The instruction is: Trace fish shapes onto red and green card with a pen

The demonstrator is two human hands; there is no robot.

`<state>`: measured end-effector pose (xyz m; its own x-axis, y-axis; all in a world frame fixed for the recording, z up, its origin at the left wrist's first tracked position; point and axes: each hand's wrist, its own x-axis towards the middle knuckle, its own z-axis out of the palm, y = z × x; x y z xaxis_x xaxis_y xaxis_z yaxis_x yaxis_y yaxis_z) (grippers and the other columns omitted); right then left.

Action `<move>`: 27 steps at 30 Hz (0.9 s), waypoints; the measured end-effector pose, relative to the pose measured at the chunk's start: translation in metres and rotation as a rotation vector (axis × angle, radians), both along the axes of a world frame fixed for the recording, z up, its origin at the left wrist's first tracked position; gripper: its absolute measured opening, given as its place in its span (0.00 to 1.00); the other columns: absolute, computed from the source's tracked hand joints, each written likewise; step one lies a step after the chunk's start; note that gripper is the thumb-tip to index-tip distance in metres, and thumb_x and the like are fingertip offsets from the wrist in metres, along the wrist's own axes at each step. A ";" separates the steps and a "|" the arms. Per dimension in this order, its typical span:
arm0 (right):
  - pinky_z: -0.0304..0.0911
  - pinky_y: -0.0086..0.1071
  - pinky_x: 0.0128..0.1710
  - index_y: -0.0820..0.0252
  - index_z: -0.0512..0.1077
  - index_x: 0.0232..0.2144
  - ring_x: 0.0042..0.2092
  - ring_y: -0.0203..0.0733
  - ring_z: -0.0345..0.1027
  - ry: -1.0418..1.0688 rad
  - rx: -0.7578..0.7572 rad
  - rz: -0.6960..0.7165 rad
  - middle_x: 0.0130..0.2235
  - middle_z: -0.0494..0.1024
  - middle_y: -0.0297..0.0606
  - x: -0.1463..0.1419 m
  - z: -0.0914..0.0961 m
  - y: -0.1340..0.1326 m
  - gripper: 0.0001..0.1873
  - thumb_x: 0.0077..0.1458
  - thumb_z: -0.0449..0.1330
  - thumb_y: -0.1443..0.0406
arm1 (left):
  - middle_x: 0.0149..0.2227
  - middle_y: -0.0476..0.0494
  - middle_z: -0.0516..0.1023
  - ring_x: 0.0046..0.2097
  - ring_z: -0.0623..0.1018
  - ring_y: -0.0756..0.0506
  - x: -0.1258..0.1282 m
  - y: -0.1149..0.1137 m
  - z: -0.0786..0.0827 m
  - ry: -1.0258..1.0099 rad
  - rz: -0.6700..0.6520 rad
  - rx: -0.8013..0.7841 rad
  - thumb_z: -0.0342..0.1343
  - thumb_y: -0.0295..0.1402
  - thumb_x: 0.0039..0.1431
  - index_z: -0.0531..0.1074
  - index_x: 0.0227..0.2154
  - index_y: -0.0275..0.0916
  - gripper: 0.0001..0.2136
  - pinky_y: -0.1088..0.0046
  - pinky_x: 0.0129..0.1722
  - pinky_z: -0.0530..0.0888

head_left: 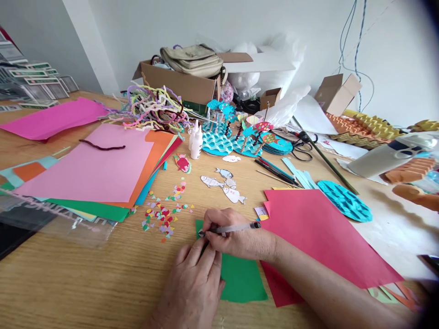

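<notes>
My right hand (233, 235) is closed around a pen (240, 227), its tip down at the upper left part of a green paper sheet (242, 278). Flat on the same sheet, my left hand (197, 274) presses with its fingers stretched out, close to the pen tip. A small white bit (201, 233) shows by the fingertips; the hands hide most of it. Beyond the hands lie several paper fish cutouts (234, 195) and a red fish (183, 163). Colourful paper confetti (164, 217) is scattered to the left.
Pink paper (103, 169) tops a coloured stack at left; red sheets (318, 228) lie at right. Glue bottles (195, 144), blue fish stands (217, 144), pens (277, 171) and a blue textured oval (345, 201) stand farther back. Pipe cleaners (154, 107) lie before a cardboard box (178, 82).
</notes>
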<state>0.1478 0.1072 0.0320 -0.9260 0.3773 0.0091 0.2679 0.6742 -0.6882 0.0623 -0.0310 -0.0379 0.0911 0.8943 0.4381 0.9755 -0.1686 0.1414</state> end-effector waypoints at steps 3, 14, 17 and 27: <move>0.56 0.22 0.27 0.60 0.67 0.27 0.28 0.32 0.61 0.010 0.026 0.013 0.26 0.69 0.29 0.000 0.000 0.000 0.09 0.43 0.55 0.77 | 0.47 0.41 0.76 0.48 0.71 0.39 -0.002 0.000 0.009 0.000 -0.014 -0.045 0.53 0.30 0.57 0.73 0.45 0.36 0.14 0.62 0.42 0.68; 0.55 0.23 0.27 0.60 0.67 0.28 0.27 0.32 0.61 -0.014 0.025 -0.005 0.26 0.69 0.30 -0.001 0.001 -0.003 0.09 0.44 0.55 0.76 | 0.45 0.43 0.77 0.46 0.72 0.40 0.000 0.002 0.007 -0.016 0.004 0.045 0.53 0.30 0.56 0.74 0.43 0.36 0.12 0.63 0.41 0.68; 0.55 0.22 0.27 0.60 0.67 0.27 0.28 0.32 0.61 -0.014 0.009 -0.012 0.27 0.69 0.30 -0.002 0.002 -0.002 0.09 0.44 0.55 0.76 | 0.45 0.42 0.77 0.46 0.72 0.39 -0.001 0.001 0.008 0.003 0.009 0.044 0.53 0.30 0.57 0.74 0.43 0.36 0.12 0.63 0.41 0.68; 0.54 0.23 0.27 0.61 0.67 0.27 0.27 0.32 0.61 -0.098 -0.002 -0.057 0.26 0.69 0.31 -0.004 0.007 -0.001 0.08 0.44 0.56 0.77 | 0.46 0.43 0.78 0.46 0.73 0.40 -0.004 0.001 0.021 0.033 -0.023 -0.003 0.52 0.26 0.55 0.74 0.44 0.34 0.14 0.63 0.40 0.70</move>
<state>0.1438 0.1062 0.0389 -0.8996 0.4290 -0.0816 0.3719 0.6545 -0.6583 0.0584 -0.0297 -0.0172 0.1262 0.8929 0.4323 0.9754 -0.1912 0.1100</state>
